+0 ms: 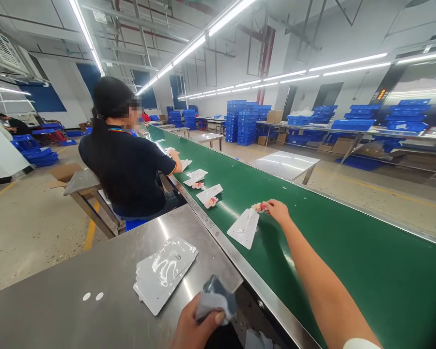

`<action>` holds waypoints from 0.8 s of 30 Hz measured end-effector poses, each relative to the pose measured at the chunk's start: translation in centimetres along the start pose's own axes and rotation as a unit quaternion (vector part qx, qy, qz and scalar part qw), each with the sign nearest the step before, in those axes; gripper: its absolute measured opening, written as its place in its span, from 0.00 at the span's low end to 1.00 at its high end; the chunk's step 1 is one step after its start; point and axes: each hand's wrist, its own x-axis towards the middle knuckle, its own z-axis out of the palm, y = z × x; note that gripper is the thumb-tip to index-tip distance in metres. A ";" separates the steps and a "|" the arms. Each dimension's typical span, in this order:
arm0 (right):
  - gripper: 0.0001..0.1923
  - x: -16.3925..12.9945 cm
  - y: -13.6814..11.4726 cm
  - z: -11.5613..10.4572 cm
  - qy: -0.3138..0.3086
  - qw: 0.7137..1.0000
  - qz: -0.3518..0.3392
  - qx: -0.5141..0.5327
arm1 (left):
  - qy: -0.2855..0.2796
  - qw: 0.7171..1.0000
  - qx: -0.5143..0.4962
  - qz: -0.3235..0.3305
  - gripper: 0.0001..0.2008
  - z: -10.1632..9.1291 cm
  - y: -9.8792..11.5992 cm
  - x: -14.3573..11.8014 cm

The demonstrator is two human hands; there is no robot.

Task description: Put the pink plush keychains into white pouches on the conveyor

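Note:
My right hand (278, 211) reaches over the green conveyor belt (334, 237), fingers pinched on a small pink-and-white figure piece (260, 207). That piece adjoins the upper edge of a white tapered card (244, 228) with a glossy surface. Low in the picture, my left hand (199, 322) is closed around a folded grey-and-white sheet (215, 303), blurred, its kind unclear. Left of it, on the steel table (105, 276), lies a stack of glossy white cards (165, 271). Farther up the belt are more cards with pink figures, among them one card (210, 195).
Two white round dots (93, 296) lie on the steel table. A co-worker (127, 150) in a dark shirt sits ahead on the left, one hand by the belt. Across the belt stand a metal table (285, 164) and stacks of blue crates (245, 121).

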 end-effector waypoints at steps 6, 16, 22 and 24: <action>0.14 -8.6 -3.2 -6.9 -0.004 0.983 -0.171 0.068 | -0.165 0.982 -0.092 -0.009 0.12 6.0 2.3 3.6; 0.12 -21.8 -4.9 -10.1 -0.233 0.905 -0.294 -0.201 | -0.201 0.975 -0.095 0.017 0.15 9.8 1.5 1.7; 0.13 -22.8 -2.3 -8.1 -0.179 0.848 -0.445 -0.225 | -0.212 0.961 -0.177 0.010 0.22 10.3 1.7 0.8; 0.13 -23.1 -1.6 -7.5 -0.167 0.819 -0.495 -0.238 | -0.182 0.970 -0.162 0.017 0.20 10.5 1.8 0.6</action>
